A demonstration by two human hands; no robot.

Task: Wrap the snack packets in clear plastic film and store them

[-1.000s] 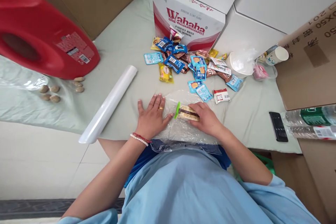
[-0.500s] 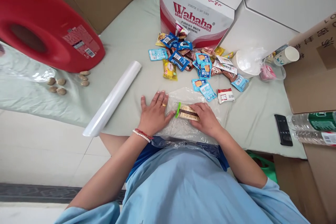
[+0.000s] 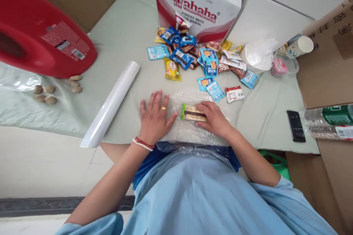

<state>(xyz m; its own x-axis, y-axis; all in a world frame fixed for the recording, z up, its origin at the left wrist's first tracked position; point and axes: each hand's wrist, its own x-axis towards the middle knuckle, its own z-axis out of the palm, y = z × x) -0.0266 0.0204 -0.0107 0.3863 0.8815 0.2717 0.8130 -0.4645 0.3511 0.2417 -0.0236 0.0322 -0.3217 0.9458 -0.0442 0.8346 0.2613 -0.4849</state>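
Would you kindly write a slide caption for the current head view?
The right hand holds a green-ended snack bar on clear plastic while the left hand lies spread beside it.

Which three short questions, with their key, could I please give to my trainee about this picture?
1. Which hand holds the green-edged snack bar?
2. True or false: the left hand is wrapped around the white roll.
3. What lies next to the black device?
A) the red jug
B) two clear bottles
C) the paper cup

Key:
1. The right hand.
2. False; it is spread flat, apart from the roll.
3. B
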